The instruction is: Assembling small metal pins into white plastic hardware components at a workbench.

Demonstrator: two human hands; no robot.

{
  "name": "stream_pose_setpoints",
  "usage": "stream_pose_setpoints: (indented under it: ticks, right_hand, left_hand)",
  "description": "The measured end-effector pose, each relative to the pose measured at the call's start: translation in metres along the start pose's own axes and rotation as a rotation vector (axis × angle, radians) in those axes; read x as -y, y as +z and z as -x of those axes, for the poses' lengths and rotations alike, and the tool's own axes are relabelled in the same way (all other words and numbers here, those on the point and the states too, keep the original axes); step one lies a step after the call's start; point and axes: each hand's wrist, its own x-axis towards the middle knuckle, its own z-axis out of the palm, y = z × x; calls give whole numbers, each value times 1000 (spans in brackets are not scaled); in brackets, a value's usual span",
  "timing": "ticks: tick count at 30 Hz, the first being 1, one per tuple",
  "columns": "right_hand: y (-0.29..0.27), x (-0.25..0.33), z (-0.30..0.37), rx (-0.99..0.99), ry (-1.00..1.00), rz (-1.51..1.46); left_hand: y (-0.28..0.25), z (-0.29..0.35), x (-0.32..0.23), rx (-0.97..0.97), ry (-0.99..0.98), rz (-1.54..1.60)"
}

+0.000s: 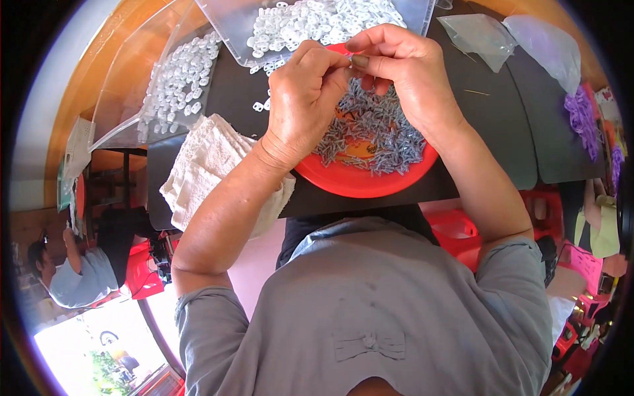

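Over the far side of a red bowl [356, 188], my left hand [300, 99] and my right hand [413, 76] meet at the fingertips. Both are closed in a pinch around something too small to make out. The bowl holds a heap of small grey stick-like plastic pieces [389, 135]. Beyond my hands, a clear plastic bin [224, 26] contains many small white oval pieces [323, 26] with holes. A few loose white pieces [259, 106] lie on the dark table beside my left wrist.
On the left a clear tray [115, 129] holds more white pieces [178, 79]. A folded cream towel [205, 158] lies under my left forearm. Clear plastic bags [485, 39] and a purple bundle [581, 119] are at right. Another person [82, 277] sits far left.
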Motion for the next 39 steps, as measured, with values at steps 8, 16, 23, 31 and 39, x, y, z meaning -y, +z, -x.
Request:
stream_pose_setpoints:
  ticks: [8,16,23,31,39]
  right_hand:
    - [3,0,1,26,23,-18]
    - [-8,4,-3,65,-183,365]
    - [-4,-2,-4,142,-389,444]
    - [2,-2,-1,70,-456,513]
    - [15,0,4,-7,-136,219]
  left_hand:
    - [2,2,0,-22,123,-150]
    - [-12,-2,-10,58,-634,447]
    - [-15,-3,-5,40,-725,796]
    - [-16,-4,-4,57,-767,1012]
    - [-14,1,-4,-88,-615,840]
